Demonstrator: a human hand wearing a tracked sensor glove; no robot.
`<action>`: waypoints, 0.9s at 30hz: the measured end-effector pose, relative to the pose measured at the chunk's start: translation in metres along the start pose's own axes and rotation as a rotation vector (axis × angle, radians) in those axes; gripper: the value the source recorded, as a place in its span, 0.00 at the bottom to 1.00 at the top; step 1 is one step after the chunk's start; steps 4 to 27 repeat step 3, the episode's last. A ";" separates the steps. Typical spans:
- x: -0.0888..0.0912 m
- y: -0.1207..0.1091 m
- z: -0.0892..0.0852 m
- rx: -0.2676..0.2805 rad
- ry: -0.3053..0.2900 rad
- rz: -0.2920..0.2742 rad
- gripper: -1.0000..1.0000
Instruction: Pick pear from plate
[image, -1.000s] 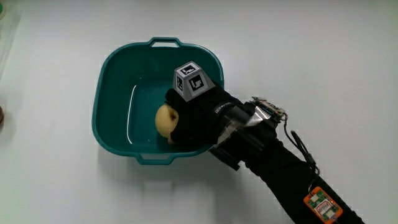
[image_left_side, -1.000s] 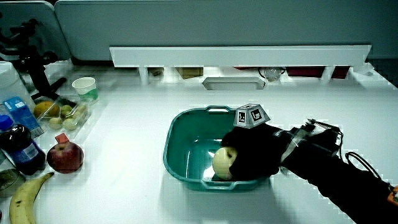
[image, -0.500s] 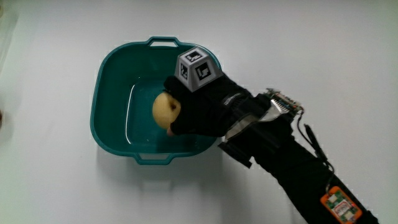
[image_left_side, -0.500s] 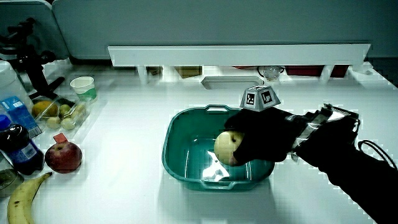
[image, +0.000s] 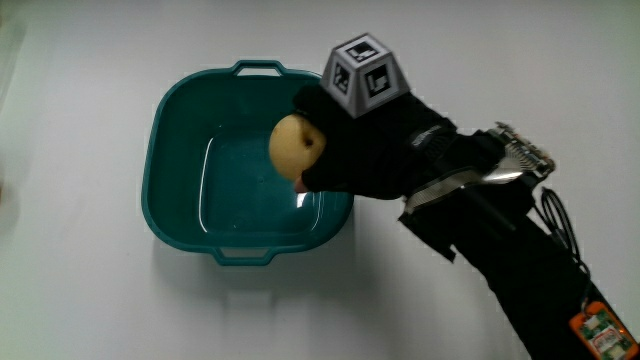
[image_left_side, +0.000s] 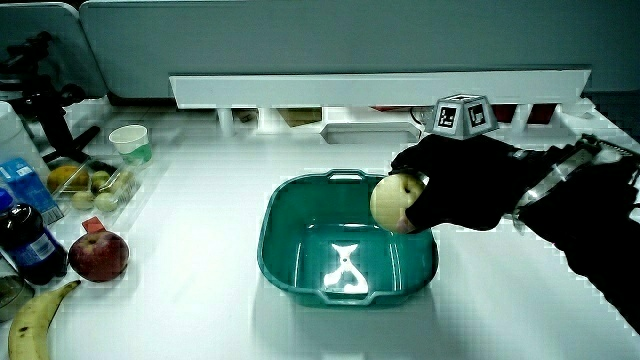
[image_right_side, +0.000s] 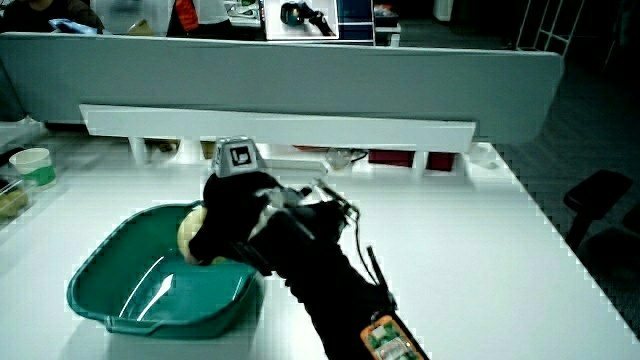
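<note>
A teal basin with small handles stands on the white table; nothing lies in it. The yellow pear hangs in the air above the basin's inside, near its rim. The hand, in a black glove with a patterned cube on its back, is shut on the pear; the fingers wrap around the pear's side. The forearm reaches over the basin's rim toward the person.
In a side view a red apple, a banana, a dark bottle, a clear box of small fruit and a paper cup stand at the table's edge. A low white partition runs along the table.
The hand has lifted the pear up out of the basin, from just above its floor to above its rim, and shifted toward the rim nearest the forearm.
</note>
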 end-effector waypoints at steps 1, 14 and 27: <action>-0.001 -0.008 0.007 0.045 0.022 0.002 1.00; 0.010 -0.006 0.003 -0.001 0.016 -0.018 1.00; 0.010 -0.006 0.003 -0.001 0.016 -0.018 1.00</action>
